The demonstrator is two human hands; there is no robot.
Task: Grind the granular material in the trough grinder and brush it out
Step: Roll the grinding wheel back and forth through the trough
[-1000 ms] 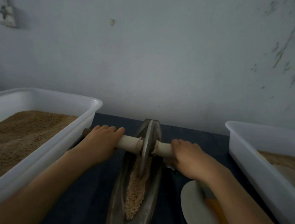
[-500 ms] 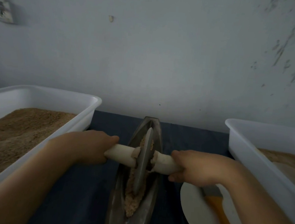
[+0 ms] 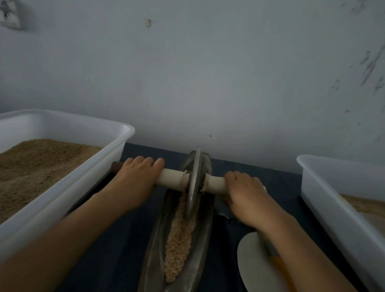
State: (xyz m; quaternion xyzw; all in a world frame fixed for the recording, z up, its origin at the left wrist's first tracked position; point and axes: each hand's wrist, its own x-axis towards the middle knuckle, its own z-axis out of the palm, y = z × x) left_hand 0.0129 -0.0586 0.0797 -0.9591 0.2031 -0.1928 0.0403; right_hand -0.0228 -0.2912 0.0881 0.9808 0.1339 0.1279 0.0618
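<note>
Gray wall (image 3: 216,67) is filling the top, behind the grinder. Dark desk (image 3: 118,255) is carrying everything. Big white tub (image 3: 72,196) is sitting left of the grinder, holding brown powder (image 3: 23,174). Second white tub (image 3: 334,203) is sitting right of the grinder, holding a lighter powder (image 3: 375,206). Trough grinder (image 3: 199,257), a long metal boat shape, is lying in the middle, running from the near edge toward the wall. Coarse tan grain (image 3: 179,244) is lying along the trough bottom, mostly in the near half. Metal wheel (image 3: 193,182) is standing on edge in the far part of the trough, its lower rim touching the grain. Pale roller handle (image 3: 172,179) is crossing the wheel, sticking out on both sides of the grinder. Left hand (image 3: 135,183) is gripping the handle left of the grinder, fingers (image 3: 148,162) curling over the top. Right hand (image 3: 249,196) is gripping the handle right of the grinder, fingers wrapping it too. Round pale disc (image 3: 253,266) is lying on the desk right of the grinder's near end. An orange-handled tool (image 3: 285,275) is lying on the disc, partly hidden under the right forearm; cannot tell what kind.
</note>
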